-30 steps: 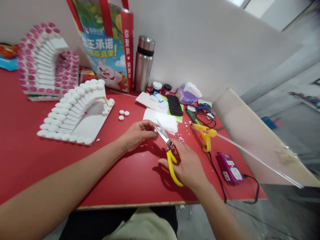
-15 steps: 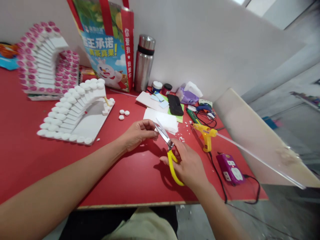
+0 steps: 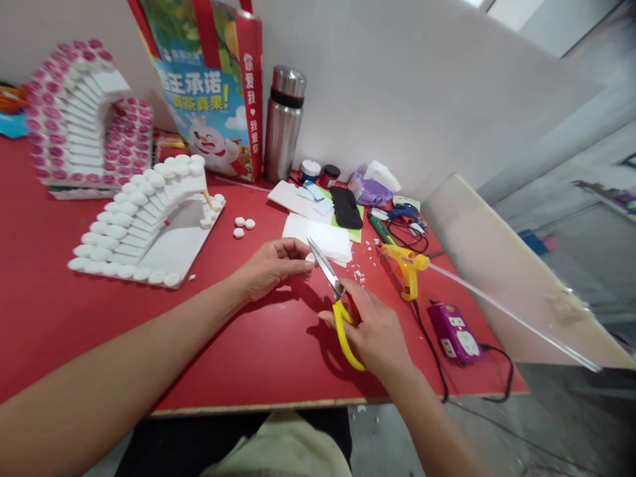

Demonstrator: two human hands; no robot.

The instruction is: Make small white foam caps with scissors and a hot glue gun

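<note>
Between the thumb and fingertips of my left hand (image 3: 278, 267) is a small white disc (image 3: 311, 258), partly covered by the fingers. My right hand (image 3: 373, 326) is closed round the yellow handles of a pair of scissors (image 3: 342, 331). Their metal blades point up and left, right beside the disc, and look nearly together. Three loose white discs (image 3: 239, 232) lie on the red table left of my hands. Farther left stands a white curved staircase model (image 3: 163, 248) edged with rows of similar discs. White sheets (image 3: 318, 237) lie just beyond the blades, with small white scraps nearby.
A yellow glue gun (image 3: 408, 268) with a long clear stick and a purple power socket box (image 3: 454, 334) sit at right, cables trailing. Behind are a steel flask (image 3: 284, 126), a printed bag (image 3: 209, 86), a black pouch (image 3: 346, 207) and a pink-and-white model (image 3: 54, 142).
The scissor blades have closed from a slight gap to nearly together. More of the white disc shows at my left fingertips. The whole view has shifted slightly.
</note>
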